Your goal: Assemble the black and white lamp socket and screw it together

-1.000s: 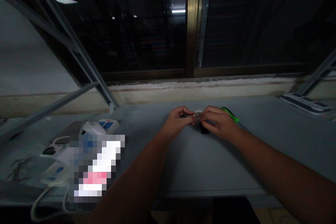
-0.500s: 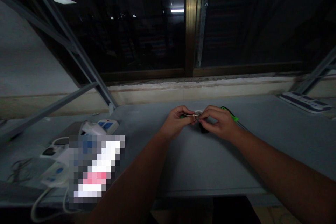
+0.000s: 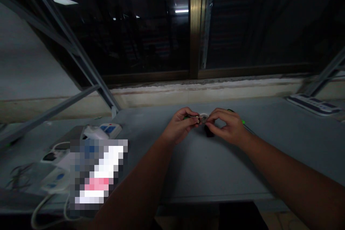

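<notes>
Over the grey tabletop (image 3: 205, 165), my left hand (image 3: 182, 125) is closed in a pinch on a small piece with thin pale wires (image 3: 198, 117); a bit of green shows by its fingers. My right hand (image 3: 226, 125) pinches at the right end of the thin wires, thumb against forefinger. What exactly sits between the right fingertips is too small to make out. Just behind the fingertips lies a white ring-shaped object (image 3: 204, 114), partly covered. A small black object (image 3: 208, 131) is below them. Beyond the right hand, a green-and-dark tool (image 3: 243, 122) is mostly hidden.
To the left are white power strips (image 3: 111, 129), a cable (image 3: 40, 208), a crumpled white piece (image 3: 95, 133) and a blurred-out bright screen-like area (image 3: 101, 172). Another power strip (image 3: 312, 104) lies at the back right. Metal frame posts (image 3: 81, 61) and a dark window stand behind.
My left fingers have shifted slightly on the small wired piece, which has turned a little. My right hand has moved slightly right and covers more of the green tool.
</notes>
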`<state>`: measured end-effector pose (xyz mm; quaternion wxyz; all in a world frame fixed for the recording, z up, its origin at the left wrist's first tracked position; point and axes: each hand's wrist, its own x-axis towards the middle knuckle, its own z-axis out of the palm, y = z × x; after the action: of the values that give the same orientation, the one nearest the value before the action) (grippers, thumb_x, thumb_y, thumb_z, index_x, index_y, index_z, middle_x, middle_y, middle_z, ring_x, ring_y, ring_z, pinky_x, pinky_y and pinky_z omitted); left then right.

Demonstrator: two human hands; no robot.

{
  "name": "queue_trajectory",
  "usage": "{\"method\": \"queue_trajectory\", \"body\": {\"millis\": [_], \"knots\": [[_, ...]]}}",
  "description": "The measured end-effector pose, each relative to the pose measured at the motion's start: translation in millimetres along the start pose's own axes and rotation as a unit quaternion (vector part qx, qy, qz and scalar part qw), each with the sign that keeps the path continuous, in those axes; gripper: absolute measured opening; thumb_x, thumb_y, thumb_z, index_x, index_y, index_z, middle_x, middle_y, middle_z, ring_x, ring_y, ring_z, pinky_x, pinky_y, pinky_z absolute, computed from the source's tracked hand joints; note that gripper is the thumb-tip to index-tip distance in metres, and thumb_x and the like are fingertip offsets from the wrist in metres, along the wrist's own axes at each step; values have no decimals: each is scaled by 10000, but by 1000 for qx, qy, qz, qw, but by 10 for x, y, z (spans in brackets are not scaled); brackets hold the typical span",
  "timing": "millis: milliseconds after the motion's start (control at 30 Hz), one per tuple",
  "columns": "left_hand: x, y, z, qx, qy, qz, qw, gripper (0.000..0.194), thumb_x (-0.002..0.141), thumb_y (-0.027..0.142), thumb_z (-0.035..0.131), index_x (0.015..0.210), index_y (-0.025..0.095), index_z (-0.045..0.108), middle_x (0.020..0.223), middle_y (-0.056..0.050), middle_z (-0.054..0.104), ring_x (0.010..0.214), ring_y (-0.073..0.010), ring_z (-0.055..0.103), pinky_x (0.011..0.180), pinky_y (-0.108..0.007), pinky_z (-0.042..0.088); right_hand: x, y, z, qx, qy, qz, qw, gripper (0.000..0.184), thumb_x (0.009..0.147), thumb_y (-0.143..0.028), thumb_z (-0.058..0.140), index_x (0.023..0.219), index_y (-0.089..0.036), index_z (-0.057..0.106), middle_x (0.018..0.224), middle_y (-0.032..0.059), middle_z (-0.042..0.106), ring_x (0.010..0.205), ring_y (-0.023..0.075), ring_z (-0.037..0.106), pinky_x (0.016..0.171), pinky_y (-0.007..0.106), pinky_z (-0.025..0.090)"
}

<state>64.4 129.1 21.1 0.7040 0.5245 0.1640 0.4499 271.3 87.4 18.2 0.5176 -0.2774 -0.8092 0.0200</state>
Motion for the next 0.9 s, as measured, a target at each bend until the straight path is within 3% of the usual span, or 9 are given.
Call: {"method": "queue_trajectory", "body": {"millis": [633,767,900], "knots": [[-24,88,-38,4,-35,18,999,390,667,322,913,811,174,582,759,-7,694,666,-117,633,608,-236,421,-67,251,-73,-58,34,77,995,56,897,-185,675,852,-209,652,744,2,666,656,143,621,638,284,495],[-32,110,-30,-1,-41,24,999,366,682,316,907,807,169,596,757,-9,699,672,-116,642,606,-229,426,-64,174,-75,-48,41,68,996,49,888,-193,692,911,-214,655,766,10,675,672,154,639,652,299,514],[-14,82,-34,18,-38,20,999,346,682,295,909,792,161,610,759,-14,716,653,-107,638,612,-227,444,-25,1,-34,-16,33,9,999,181,863,-172,716,1022,-231,653,809,29,680,709,177,657,666,327,540]]}}
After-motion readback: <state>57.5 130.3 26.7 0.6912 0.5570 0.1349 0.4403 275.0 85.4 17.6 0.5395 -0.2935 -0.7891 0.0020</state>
